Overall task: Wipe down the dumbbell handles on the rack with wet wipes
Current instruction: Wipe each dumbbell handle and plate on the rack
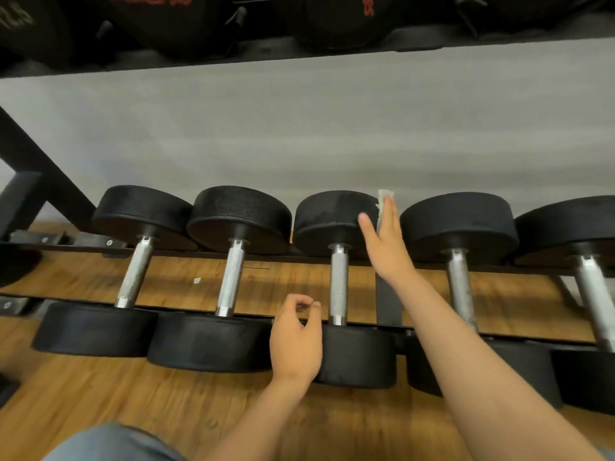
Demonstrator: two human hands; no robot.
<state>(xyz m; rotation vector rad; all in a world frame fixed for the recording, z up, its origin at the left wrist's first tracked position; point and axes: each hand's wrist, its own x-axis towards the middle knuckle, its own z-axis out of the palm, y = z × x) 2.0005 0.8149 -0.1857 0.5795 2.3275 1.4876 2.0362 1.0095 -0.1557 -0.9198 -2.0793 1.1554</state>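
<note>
Several black dumbbells with knurled steel handles lie side by side on the low rack rail [186, 252]. My right hand [386, 241] reaches to the far head [332, 221] of the middle dumbbell, pressing a folded white wet wipe [383, 202] against that head's right side, fingers mostly straight. Damp streaks show on that head. Its handle [338, 284] stands bare just left of my right wrist. My left hand [296, 337] hovers over the near head [357, 356] of the same dumbbell, fingers loosely curled, holding nothing.
A dark upper shelf [233, 58] with black balls overhangs at the top. A slanted rack strut [46, 168] stands at the left. Wooden floor [133, 400] shows beneath the rails, with a small white scrap [197, 280]. My blue-clad knee [113, 444] is at the bottom left.
</note>
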